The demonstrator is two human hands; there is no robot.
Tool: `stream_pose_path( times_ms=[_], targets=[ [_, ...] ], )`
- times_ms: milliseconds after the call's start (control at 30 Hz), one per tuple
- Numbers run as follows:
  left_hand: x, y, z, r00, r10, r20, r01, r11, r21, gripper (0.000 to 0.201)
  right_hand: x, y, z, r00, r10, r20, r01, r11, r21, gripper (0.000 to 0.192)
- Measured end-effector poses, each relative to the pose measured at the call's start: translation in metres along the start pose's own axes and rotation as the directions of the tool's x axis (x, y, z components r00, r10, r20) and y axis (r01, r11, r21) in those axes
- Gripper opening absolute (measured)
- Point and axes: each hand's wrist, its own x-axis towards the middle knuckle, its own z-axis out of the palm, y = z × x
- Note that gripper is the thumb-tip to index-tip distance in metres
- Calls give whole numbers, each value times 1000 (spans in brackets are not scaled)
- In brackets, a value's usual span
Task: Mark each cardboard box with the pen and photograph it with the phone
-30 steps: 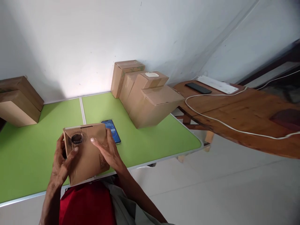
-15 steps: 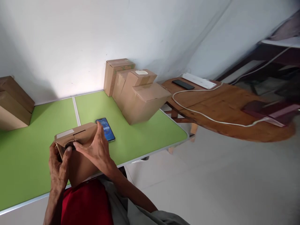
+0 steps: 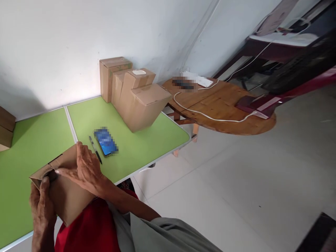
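A brown cardboard box (image 3: 72,196) is held tilted at the near edge of the green table. My left hand (image 3: 42,206) grips its left end, thumb bent over the rim of a dark opening with a roughly curved edge. My right hand (image 3: 88,169) lies along the top and right side, its thumb at the same opening and its fingers over the far edge. What is inside the opening cannot be made out. Just beyond my right hand lie a black-and-clear pen (image 3: 96,150) and a phone (image 3: 107,142) with a blue screen.
Several cardboard boxes (image 3: 147,110) stand grouped by the wall on the green table (image 3: 89,113). Another box (image 3: 6,129) is at the far left. A wooden table (image 3: 210,105) on the right carries a white cable (image 3: 207,115) and a dark object (image 3: 183,84).
The view has turned to the right, so everything appears farther left. The box is tilted more, with both hands still on it. The pen beside the phone has come into sight.
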Motion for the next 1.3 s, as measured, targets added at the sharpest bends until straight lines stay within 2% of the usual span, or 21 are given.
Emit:
stream_pose_path(
  times_ms=[100,200,300,467,567,633,667,700,767,800,833,900,967,1067,1167,1300],
  targets=[
    [6,-1,-3,985,-172,-30,167,977,-133,73,2,24,-15,998,49,30,-49,999,0,64],
    [13,-3,-2,978,-210,-5,203,950,-237,74,7,48,-25,962,258,89,-246,961,-129,43],
    [19,-11,1,974,-220,52,226,942,-248,72,11,61,-21,919,367,146,-337,922,-192,28],
    [23,-28,1,957,-211,202,256,938,-232,75,17,69,-11,919,366,148,-359,931,-73,22],
    [22,-32,-1,943,-240,231,294,926,-238,76,21,76,-25,936,317,153,-330,941,70,7],
    [19,-31,0,942,-260,212,310,918,-248,78,20,78,-42,955,241,175,-282,921,269,18],
    [18,-29,2,942,-265,205,313,915,-254,77,18,77,-50,966,174,190,-242,863,443,23],
    [16,-28,4,943,-265,201,312,914,-261,77,16,75,-59,975,93,201,-202,746,634,29],
    [11,-23,9,947,-249,205,299,915,-270,75,7,65,-72,979,-63,194,-155,390,908,41],
    [8,-20,12,950,-233,209,286,918,-274,75,3,59,-77,976,-113,187,-156,238,959,47],
    [6,-17,14,954,-214,211,269,921,-281,76,-2,52,-80,972,-140,189,-168,153,974,51],
    [-1,-11,17,961,-174,214,232,929,-288,81,-11,40,-80,968,-155,197,-185,85,979,53],
    [-8,-6,18,965,-139,222,197,943,-268,88,-17,32,-74,971,-153,183,-174,68,982,52],
    [-18,1,19,966,-63,250,118,970,-214,100,-22,28,-57,982,-148,114,-98,105,990,46],
    [-30,9,22,955,8,295,55,977,-206,105,-26,30,-43,987,-162,20,13,200,980,40],
    [-41,17,27,934,61,353,22,974,-227,98,-32,30,-37,991,-125,-56,96,344,934,37]
  ],
)
